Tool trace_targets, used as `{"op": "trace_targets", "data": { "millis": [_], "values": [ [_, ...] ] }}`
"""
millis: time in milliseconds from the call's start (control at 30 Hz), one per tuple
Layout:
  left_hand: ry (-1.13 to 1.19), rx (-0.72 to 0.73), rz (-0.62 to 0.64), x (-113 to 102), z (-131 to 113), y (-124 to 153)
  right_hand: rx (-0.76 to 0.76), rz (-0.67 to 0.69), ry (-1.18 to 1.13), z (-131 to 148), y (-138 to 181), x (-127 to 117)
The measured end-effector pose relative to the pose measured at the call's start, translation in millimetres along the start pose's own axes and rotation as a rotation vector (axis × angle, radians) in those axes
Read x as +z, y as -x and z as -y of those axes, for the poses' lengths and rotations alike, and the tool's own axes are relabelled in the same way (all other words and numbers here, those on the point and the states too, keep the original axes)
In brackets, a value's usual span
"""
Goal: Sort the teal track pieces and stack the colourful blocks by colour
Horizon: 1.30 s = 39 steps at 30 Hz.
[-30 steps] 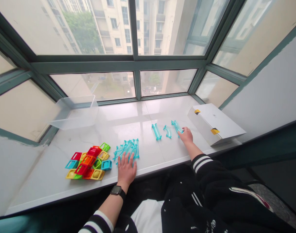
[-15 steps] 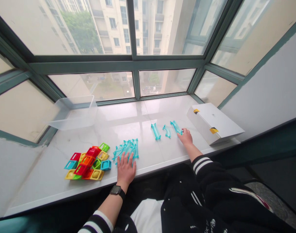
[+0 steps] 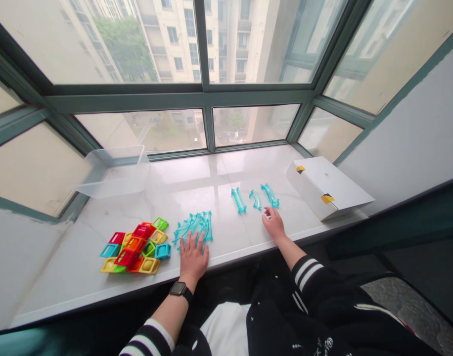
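My left hand lies flat with fingers spread on the near edge of a pile of clear teal curved track pieces on the white sill. My right hand rests on the sill with its fingers loosely open and nothing in it, just below three separate teal track pieces: a straight one, a short curved one and a longer one. A heap of coloured square frame tiles lies left of my left hand.
A clear plastic tub stands at the back left by the window. A white cardboard box sits at the right end of the sill. Window glass and frames close off the back.
My right hand has drawn back from the rightmost teal piece towards me and to the left, leaving the piece on the sill. My left hand has stayed on the pile.
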<state>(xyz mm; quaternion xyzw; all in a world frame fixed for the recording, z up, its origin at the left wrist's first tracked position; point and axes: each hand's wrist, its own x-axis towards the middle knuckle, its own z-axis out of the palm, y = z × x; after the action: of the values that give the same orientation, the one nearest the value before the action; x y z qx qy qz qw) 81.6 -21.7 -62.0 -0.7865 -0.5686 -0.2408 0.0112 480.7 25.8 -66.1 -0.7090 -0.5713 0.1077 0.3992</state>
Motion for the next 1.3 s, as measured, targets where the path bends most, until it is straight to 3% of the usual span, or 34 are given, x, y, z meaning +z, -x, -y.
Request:
{"op": "trace_targets", "data": {
  "millis": [200, 367, 967, 1300],
  "values": [
    [-0.017, 0.013, -0.014, -3, -1, -2, -0.087, 0.144, 0.095, 40, 37, 41],
    [0.01, 0.004, -0.007, -1, -1, -1, -0.128, 0.205, 0.136, 64, 63, 55],
    [0.047, 0.109, -0.031, -4, 5, 5, -0.159, 0.225, 0.136, 76, 70, 51],
    [0.051, 0.245, -0.006, -7, -12, -9, -0.145, 0.235, 0.069, 74, 67, 49]
  ]
}}
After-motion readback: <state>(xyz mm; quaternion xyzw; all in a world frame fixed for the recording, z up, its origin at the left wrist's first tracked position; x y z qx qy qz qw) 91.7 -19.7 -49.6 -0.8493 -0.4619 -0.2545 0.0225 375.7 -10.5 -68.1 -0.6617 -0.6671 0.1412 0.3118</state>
